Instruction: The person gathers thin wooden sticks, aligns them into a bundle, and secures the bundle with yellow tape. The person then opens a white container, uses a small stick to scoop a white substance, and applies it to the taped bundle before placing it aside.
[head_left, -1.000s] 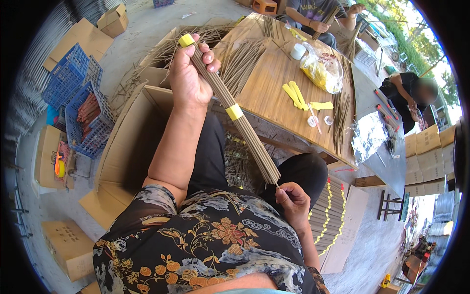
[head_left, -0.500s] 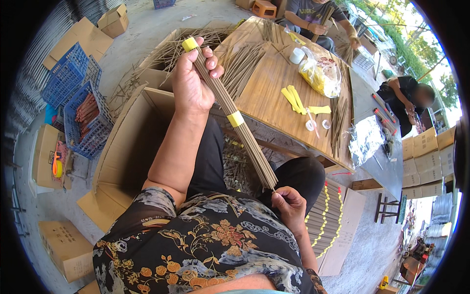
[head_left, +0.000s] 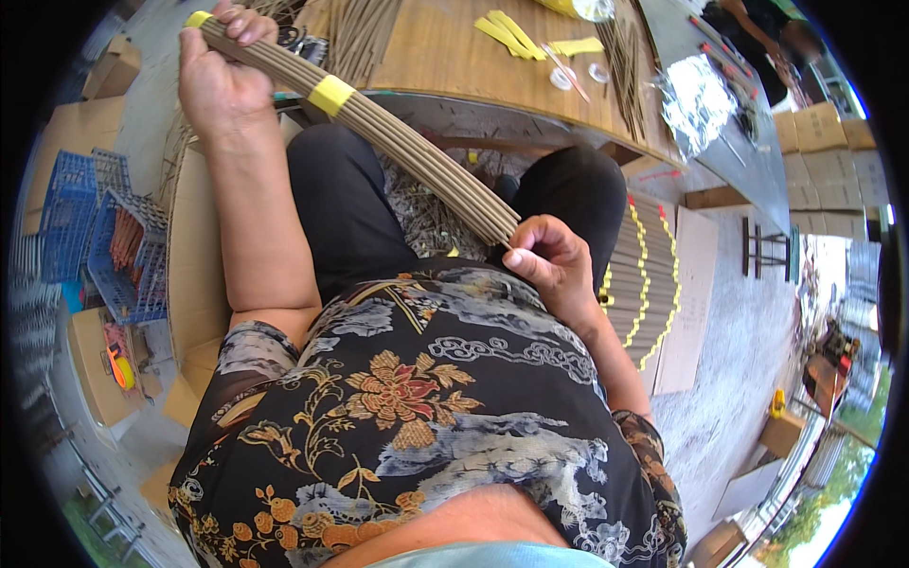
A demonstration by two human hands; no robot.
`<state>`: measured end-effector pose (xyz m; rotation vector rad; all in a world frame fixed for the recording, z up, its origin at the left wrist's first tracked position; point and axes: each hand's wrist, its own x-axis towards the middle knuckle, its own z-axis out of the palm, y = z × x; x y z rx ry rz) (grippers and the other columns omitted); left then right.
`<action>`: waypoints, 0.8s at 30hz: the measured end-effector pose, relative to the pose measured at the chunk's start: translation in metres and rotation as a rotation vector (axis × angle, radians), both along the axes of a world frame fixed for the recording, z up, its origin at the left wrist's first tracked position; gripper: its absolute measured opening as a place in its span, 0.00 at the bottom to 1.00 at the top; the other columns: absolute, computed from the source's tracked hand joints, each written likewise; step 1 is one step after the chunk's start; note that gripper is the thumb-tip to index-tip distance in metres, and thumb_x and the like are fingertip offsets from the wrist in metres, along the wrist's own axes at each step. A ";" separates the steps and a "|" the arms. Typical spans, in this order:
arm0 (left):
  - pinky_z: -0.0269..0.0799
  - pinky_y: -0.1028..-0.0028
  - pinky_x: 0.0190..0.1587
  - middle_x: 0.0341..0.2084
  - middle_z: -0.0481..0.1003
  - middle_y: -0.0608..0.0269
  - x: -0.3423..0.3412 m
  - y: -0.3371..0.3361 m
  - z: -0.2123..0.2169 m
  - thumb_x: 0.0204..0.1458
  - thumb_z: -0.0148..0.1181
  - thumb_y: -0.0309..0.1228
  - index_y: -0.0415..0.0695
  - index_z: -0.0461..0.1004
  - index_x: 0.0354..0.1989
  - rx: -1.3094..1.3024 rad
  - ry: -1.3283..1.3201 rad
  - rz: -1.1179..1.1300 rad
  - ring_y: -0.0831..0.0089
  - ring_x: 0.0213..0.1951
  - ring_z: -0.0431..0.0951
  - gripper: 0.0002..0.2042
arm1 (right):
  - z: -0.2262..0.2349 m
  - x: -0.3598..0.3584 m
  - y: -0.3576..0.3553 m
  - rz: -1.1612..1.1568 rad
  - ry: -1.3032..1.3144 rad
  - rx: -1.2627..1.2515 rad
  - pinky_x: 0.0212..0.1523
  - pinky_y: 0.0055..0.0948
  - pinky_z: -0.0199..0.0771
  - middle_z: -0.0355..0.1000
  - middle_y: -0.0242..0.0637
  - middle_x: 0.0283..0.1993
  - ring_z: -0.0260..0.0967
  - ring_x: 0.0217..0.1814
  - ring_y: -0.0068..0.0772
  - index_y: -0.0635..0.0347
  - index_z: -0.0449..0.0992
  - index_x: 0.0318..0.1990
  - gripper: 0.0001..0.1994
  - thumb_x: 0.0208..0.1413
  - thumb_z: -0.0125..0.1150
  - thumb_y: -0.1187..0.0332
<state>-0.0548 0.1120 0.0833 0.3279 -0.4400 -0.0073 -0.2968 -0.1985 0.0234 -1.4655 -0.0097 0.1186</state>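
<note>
A long bundle of brown incense sticks (head_left: pixel 417 156) slants across above my lap, with a yellow paper band (head_left: pixel 330 95) near its middle and another at its upper end. My left hand (head_left: pixel 227 80) is wrapped round that upper end at the left. At the lower right end, my right hand (head_left: pixel 554 260) is closed, thumb and finger pinching at the stick tips. Whether it grips one stick or several cannot be made out. Yellow paper strips (head_left: pixel 507 36) lie on the wooden table (head_left: pixel 426 66), between loose brown sticks on either side.
Banded bundles (head_left: pixel 644 275) lie in a row on cardboard to my right. An open carton (head_left: pixel 199 256) stands beside my left arm, blue crates (head_left: pixel 128 251) beyond it. Crumpled foil (head_left: pixel 696 99) lies on a grey table. Stacked cartons (head_left: pixel 828 166) and a co-worker (head_left: pixel 757 47) are farther right.
My view has tilted down and turned. The bundle lies more nearly level across my lap, its banded end farther left. Both hands still hold it.
</note>
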 end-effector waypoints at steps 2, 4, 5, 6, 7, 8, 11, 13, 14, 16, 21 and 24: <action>0.58 0.74 0.26 0.25 0.59 0.55 0.001 -0.003 -0.004 0.60 0.28 0.44 0.26 0.54 0.44 0.001 0.024 0.001 0.71 0.24 0.59 0.25 | 0.000 -0.001 0.001 -0.010 0.030 0.008 0.31 0.15 0.61 0.64 0.24 0.26 0.59 0.29 0.13 0.59 0.67 0.27 0.10 0.45 0.65 0.70; 0.59 0.74 0.26 0.25 0.58 0.55 0.000 -0.005 -0.005 0.60 0.28 0.44 0.26 0.53 0.45 -0.001 0.047 -0.009 0.71 0.24 0.59 0.25 | 0.004 -0.001 0.003 -0.009 0.042 0.032 0.30 0.14 0.61 0.64 0.24 0.26 0.58 0.28 0.13 0.59 0.66 0.27 0.11 0.45 0.66 0.69; 0.59 0.74 0.26 0.25 0.58 0.55 0.000 -0.006 -0.005 0.60 0.28 0.44 0.26 0.53 0.45 -0.003 0.059 -0.012 0.70 0.24 0.59 0.25 | 0.004 -0.002 0.003 -0.014 0.057 0.063 0.30 0.14 0.61 0.64 0.24 0.26 0.58 0.28 0.13 0.59 0.66 0.27 0.12 0.44 0.66 0.69; 0.59 0.74 0.26 0.25 0.58 0.55 0.000 -0.006 -0.005 0.60 0.28 0.44 0.26 0.53 0.46 -0.003 0.067 -0.012 0.70 0.24 0.58 0.25 | 0.003 -0.002 0.003 -0.015 0.035 0.049 0.29 0.14 0.61 0.64 0.24 0.26 0.58 0.28 0.13 0.59 0.66 0.27 0.12 0.44 0.66 0.69; 0.59 0.74 0.26 0.25 0.58 0.55 0.000 -0.005 -0.005 0.60 0.28 0.44 0.26 0.53 0.46 -0.001 0.076 -0.010 0.70 0.24 0.58 0.25 | 0.000 -0.001 0.002 -0.016 0.013 0.035 0.29 0.14 0.60 0.63 0.24 0.26 0.58 0.28 0.13 0.59 0.66 0.27 0.12 0.44 0.67 0.68; 0.59 0.74 0.26 0.25 0.58 0.55 0.001 -0.005 -0.005 0.60 0.28 0.44 0.26 0.53 0.46 0.002 0.084 -0.009 0.70 0.24 0.58 0.26 | -0.001 -0.001 0.002 -0.017 -0.009 0.020 0.29 0.14 0.60 0.63 0.24 0.26 0.58 0.28 0.13 0.59 0.66 0.27 0.13 0.43 0.67 0.68; 0.59 0.74 0.25 0.25 0.58 0.55 0.004 -0.005 -0.010 0.60 0.28 0.45 0.26 0.52 0.47 0.007 0.113 -0.005 0.71 0.23 0.58 0.26 | -0.003 0.001 0.003 -0.030 -0.032 -0.016 0.29 0.14 0.61 0.63 0.24 0.26 0.58 0.28 0.13 0.59 0.66 0.28 0.13 0.43 0.67 0.67; 0.58 0.74 0.25 0.24 0.59 0.56 -0.003 -0.015 -0.003 0.60 0.29 0.44 0.28 0.54 0.43 0.009 0.151 0.019 0.71 0.23 0.58 0.24 | -0.004 0.002 0.002 -0.036 -0.040 0.000 0.30 0.14 0.62 0.63 0.24 0.26 0.59 0.28 0.13 0.60 0.66 0.29 0.13 0.43 0.67 0.67; 0.58 0.74 0.25 0.22 0.59 0.57 -0.009 -0.022 -0.001 0.60 0.30 0.43 0.30 0.57 0.39 0.009 0.181 0.041 0.71 0.23 0.58 0.22 | -0.005 0.002 0.001 -0.040 -0.044 0.007 0.31 0.15 0.62 0.63 0.24 0.26 0.59 0.29 0.14 0.60 0.66 0.30 0.14 0.43 0.67 0.67; 0.58 0.74 0.25 0.21 0.59 0.57 -0.013 -0.026 0.004 0.59 0.31 0.43 0.31 0.59 0.35 0.001 0.204 0.064 0.71 0.23 0.58 0.21 | 0.000 0.001 0.001 -0.029 -0.041 0.063 0.32 0.15 0.63 0.64 0.24 0.27 0.60 0.29 0.14 0.60 0.67 0.31 0.14 0.43 0.67 0.67; 0.58 0.74 0.25 0.21 0.59 0.57 -0.012 -0.025 0.004 0.59 0.29 0.44 0.31 0.58 0.34 -0.003 0.192 0.039 0.71 0.23 0.58 0.23 | -0.002 0.002 -0.001 -0.025 -0.002 0.088 0.33 0.15 0.64 0.66 0.25 0.28 0.61 0.30 0.15 0.61 0.68 0.33 0.14 0.43 0.67 0.68; 0.58 0.75 0.25 0.21 0.60 0.58 -0.008 -0.028 -0.001 0.59 0.27 0.45 0.32 0.59 0.33 -0.001 0.161 -0.001 0.72 0.23 0.58 0.24 | -0.007 0.004 -0.003 -0.042 -0.054 -0.019 0.32 0.16 0.65 0.66 0.27 0.28 0.62 0.30 0.15 0.62 0.68 0.32 0.13 0.43 0.66 0.69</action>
